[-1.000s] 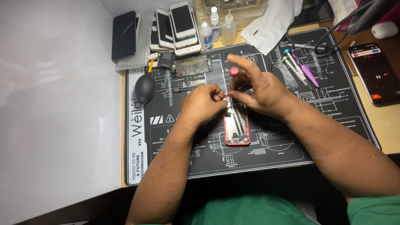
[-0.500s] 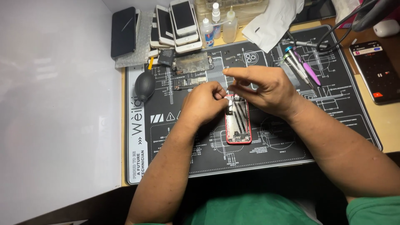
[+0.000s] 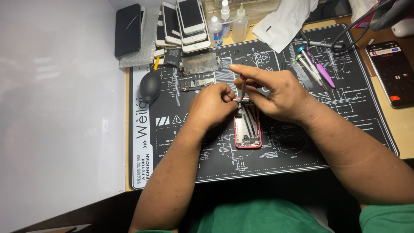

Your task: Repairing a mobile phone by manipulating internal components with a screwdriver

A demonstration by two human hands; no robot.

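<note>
An opened red phone housing [image 3: 248,129] lies on a black repair mat [image 3: 302,146], its insides facing up. My left hand [image 3: 211,105] pinches the housing's top edge with thumb and fingertips. My right hand [image 3: 276,92] holds a thin screwdriver [image 3: 243,86] upright, its tip down at the top of the housing beside my left fingers. The handle is mostly hidden by my fingers.
A black dust blower [image 3: 150,85], loose phone parts [image 3: 199,64], stacked phones [image 3: 185,21] and small bottles [image 3: 228,21] sit at the mat's far edge. Several screwdrivers [image 3: 312,67] lie at right, next to a lit phone [image 3: 390,71]. A white wall [image 3: 56,108] is at left.
My right hand has shifted slightly and set the screwdriver more upright over the housing's top. The left hand keeps its pinch on the housing.
</note>
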